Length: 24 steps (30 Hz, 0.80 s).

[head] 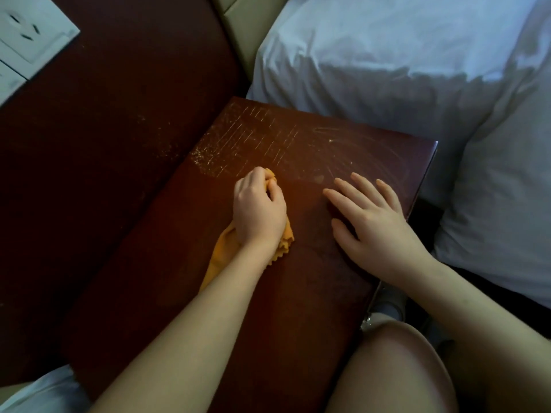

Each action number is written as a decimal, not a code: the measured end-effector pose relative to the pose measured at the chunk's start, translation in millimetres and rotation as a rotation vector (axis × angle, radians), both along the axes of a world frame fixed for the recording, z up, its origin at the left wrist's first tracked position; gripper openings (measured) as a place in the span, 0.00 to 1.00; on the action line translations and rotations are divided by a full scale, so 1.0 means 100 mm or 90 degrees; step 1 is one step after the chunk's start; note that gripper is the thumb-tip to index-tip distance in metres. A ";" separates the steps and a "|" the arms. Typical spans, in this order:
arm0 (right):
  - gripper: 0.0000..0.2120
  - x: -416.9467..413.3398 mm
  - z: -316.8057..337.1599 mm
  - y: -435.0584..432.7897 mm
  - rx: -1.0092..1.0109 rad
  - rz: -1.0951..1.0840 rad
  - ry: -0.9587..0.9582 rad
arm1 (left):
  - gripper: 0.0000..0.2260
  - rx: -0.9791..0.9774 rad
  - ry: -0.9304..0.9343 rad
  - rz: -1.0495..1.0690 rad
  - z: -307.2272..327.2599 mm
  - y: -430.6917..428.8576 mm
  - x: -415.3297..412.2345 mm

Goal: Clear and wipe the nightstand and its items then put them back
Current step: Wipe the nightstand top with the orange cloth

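1. Two bare forearms enter from the bottom edge, cut off above the elbows. A bent knee [393,368] fills the lower right and hides the near right corner of the nightstand [298,308].
2. Bottom left: a scrap of white fabric [44,389], mostly out of frame, can't tell what it is.
3. Pale object [387,305] in the gap just right of the nightstand, beyond the knee; too dark and blurred to identify.
4. Left hand [258,208]: fingers curled round an orange cloth [222,251] bunched on the nightstand top. Cloth is mostly hidden under the palm and wrist; a zigzag-cut edge sticks out by the wrist and a bit shows at the fingertips.
5. Right hand [372,222]: flat, palm down, fingers straight and spread, resting on the top near its right edge. Holds nothing. Hands are apart.
6. Far half of the top: pale dusty streaks [247,135], densest at the far left corner. Nothing else sits on the visible top.
7. Left and beyond: dark wood panel [104,114], speckled near the nightstand. White socket plate [26,34] top left, cropped by the frame.
8. Right and beyond: white pillow [387,61] against the nightstand's far edge, beige padded headboard [238,31] behind it, partly covered.
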State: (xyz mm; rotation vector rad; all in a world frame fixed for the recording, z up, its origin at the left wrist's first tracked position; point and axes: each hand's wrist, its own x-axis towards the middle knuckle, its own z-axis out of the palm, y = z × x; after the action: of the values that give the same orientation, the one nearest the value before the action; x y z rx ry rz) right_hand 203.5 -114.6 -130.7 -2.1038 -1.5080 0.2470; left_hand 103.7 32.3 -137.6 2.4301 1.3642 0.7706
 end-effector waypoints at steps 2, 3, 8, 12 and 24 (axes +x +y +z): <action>0.23 0.01 0.01 -0.01 -0.002 0.001 0.002 | 0.04 -0.002 0.014 -0.009 0.00 -0.02 0.04; 0.24 0.01 0.01 -0.01 -0.006 0.004 0.001 | 0.04 -0.001 0.028 -0.035 0.01 -0.04 0.04; 0.25 0.03 0.02 -0.02 -0.023 0.014 -0.001 | 0.04 -0.012 0.081 -0.267 0.05 -0.21 -0.24; 0.25 0.04 0.04 -0.02 -0.007 0.002 0.002 | 0.04 -0.016 0.063 -0.228 0.04 -0.14 -0.41; 0.22 -0.01 0.05 -0.04 0.016 0.023 0.002 | 0.08 0.004 0.076 -0.247 0.00 -0.39 -0.04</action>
State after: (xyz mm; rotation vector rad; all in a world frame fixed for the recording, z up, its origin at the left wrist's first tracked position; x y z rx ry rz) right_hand 202.1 -118.1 -125.4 -2.0580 -1.5410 0.2428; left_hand 99.9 -7.1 -137.8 2.6619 0.8788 0.5390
